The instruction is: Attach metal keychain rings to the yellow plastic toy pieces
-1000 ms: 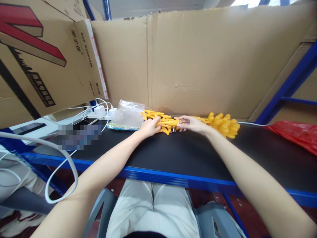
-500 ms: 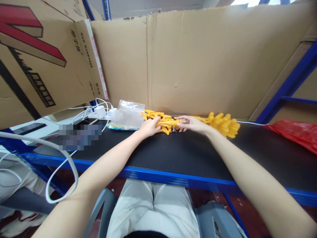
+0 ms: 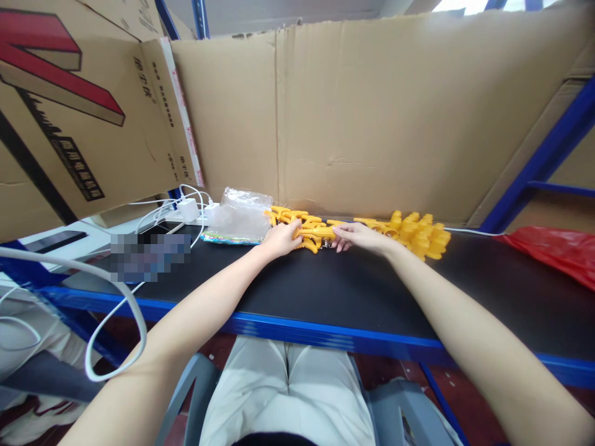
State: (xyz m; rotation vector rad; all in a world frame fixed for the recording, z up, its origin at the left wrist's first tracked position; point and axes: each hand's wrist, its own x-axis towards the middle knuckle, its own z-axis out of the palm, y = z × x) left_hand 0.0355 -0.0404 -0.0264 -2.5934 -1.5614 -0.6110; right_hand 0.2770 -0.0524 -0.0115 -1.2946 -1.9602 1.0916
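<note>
A ribbed yellow plastic piece (image 3: 320, 232), long and narrow, spans the gap between my hands above the black tabletop. My left hand (image 3: 281, 239) is closed round its left end. At the other end, the fingers of my right hand (image 3: 354, 236) are pinched on the tip, with thumb and forefinger meeting there. Behind and beneath lie several curved yellow plastic pieces (image 3: 283, 212), with small shiny metal bits among them too small to name. Right of my right hand stand several yellow cup-shaped pieces (image 3: 422, 234), bunched close together.
Clear plastic bags (image 3: 244, 214) lie left of the pieces, near white chargers and cables (image 3: 188, 210). A red plastic bag (image 3: 553, 251) rests at the right. Cardboard (image 3: 372, 118) walls the back, and a blue metal edge (image 3: 325, 334) runs along the front.
My right hand's fingers have shifted from over the yellow piece to a pinch at its right end, lower and straighter. My left hand has stayed almost still.
</note>
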